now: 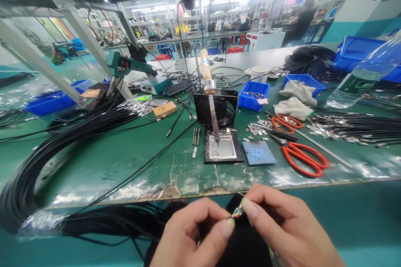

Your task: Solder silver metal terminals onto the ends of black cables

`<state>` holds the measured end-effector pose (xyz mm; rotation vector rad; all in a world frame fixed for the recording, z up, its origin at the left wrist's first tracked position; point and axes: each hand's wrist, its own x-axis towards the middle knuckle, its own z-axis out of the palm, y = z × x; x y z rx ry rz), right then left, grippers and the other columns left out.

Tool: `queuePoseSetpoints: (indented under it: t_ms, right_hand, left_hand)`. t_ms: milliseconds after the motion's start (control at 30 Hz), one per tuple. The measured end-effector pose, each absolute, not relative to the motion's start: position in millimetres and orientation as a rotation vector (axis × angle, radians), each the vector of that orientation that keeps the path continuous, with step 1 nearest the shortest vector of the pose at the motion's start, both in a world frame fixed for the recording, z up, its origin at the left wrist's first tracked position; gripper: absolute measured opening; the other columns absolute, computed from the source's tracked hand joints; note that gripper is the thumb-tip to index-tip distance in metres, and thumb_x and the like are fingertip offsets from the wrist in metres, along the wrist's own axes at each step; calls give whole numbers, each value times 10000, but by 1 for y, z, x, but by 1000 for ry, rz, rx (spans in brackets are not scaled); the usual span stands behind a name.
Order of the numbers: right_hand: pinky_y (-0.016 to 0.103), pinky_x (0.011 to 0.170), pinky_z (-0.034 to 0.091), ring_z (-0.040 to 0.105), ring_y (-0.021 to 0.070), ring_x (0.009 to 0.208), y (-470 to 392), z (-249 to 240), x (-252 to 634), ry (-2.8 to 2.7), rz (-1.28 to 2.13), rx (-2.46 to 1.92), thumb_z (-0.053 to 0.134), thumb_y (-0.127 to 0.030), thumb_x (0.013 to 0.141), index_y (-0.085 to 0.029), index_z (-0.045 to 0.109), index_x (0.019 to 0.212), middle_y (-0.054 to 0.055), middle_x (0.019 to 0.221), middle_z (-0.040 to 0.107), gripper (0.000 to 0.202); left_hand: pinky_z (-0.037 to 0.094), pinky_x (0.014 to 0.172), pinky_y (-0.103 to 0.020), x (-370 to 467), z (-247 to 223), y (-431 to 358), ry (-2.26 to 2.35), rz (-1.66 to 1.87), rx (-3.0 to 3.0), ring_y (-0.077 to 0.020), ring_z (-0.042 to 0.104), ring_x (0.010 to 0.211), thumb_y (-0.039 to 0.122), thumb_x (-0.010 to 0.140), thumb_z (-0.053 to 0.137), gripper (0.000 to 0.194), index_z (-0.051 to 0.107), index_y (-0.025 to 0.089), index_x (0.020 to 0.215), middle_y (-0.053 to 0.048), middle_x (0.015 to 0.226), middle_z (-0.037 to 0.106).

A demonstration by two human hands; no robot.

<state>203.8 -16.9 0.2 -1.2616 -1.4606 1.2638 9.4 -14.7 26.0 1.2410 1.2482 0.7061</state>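
Just in front of the bench edge, my left hand [197, 233] pinches a thin cable between thumb and forefinger. Coloured wires and a small metal connector [238, 212] show at the cable's end, between my fingertips. The thumb and forefinger of my right hand [285, 227] are closed on the connector's other side. A fine bare strand sticks up beside it. My fingers partly cover the connector, so its exact kind is hard to make out. Beyond my hands, a wooden-handled soldering iron [208, 70] rests with its tip over a metal plate [230, 150].
A blue sponge [258, 153], red-handled scissors [305, 159] and loose metal connector pieces [258, 128] lie right of the plate. Behind it stands a black fan [230, 106]. A thick black cable bundle [34, 166] loops over the left edge. A blue bin [253, 95] and water bottle [354, 83] stand farther back.
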Motion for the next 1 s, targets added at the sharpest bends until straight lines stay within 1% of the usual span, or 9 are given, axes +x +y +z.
queuePoseSetpoints:
  t_ms: [67,167,267,467,633,767,833,933,1000]
  right_hand:
    - [213,626,449,565,140,670,-17,-1,202,-1431,1265,-1263,588,-466,976,-243,689,784,-28,725,631,311]
    - [210,622,455,571,139,657,-17,-2,199,-1386,1253,-1266,618,-464,957,-248,693,761,-31,712,636,301]
    - [214,612,465,577,143,644,-18,-3,196,-1357,1235,-1278,634,-463,944,-249,708,756,-27,708,643,295]
    - [218,602,458,559,141,639,-17,-6,194,-1301,1255,-1274,651,-476,934,-248,701,746,-31,697,622,300]
    - [233,609,467,578,151,650,-14,-11,193,-1366,1179,-1276,641,-456,948,-261,721,775,-24,713,637,272]
    - [229,622,495,634,155,676,-10,-13,194,-1433,1128,-1271,630,-437,965,-261,733,802,-16,735,679,261]
    - [231,618,506,638,148,654,-8,-14,194,-1453,1099,-1244,620,-415,979,-264,746,863,-15,744,686,228]
    - [232,558,518,597,121,550,-7,-19,194,-1398,1040,-1221,570,-378,1020,-293,741,1054,-18,795,695,193]
    - [228,522,527,584,111,508,-7,-22,194,-1336,1024,-1228,539,-371,1040,-328,695,1182,-25,837,709,215]
  left_hand:
    - [370,611,-252,10,27,-12,1228,699,1204,-145,462,652,434,868,727,265,726,184,780,16,698,593]
    - [384,641,-261,9,26,-8,1179,692,1138,-160,489,693,482,862,734,315,745,168,839,-6,734,626]
    - [380,627,-253,10,23,-7,1167,716,1058,-152,474,677,498,847,758,328,732,171,837,6,714,603]
    - [409,680,-245,13,21,-4,1173,830,954,-150,508,717,425,793,838,269,746,173,778,5,730,655]
    - [415,675,-238,12,16,0,1156,863,926,-141,532,700,371,788,852,209,754,190,752,17,713,665]
    - [458,797,-252,11,14,5,1113,962,995,-166,616,823,292,787,841,131,785,204,708,-2,834,694]
    - [468,829,-269,10,14,8,1115,966,1008,-186,639,866,274,792,831,123,789,201,702,-21,886,718]
    - [471,787,-271,8,16,12,1151,928,982,-192,642,858,271,802,824,133,771,194,708,-34,896,745]
    - [465,766,-260,7,18,16,1187,909,950,-182,635,846,276,805,829,150,753,189,709,-34,904,756]
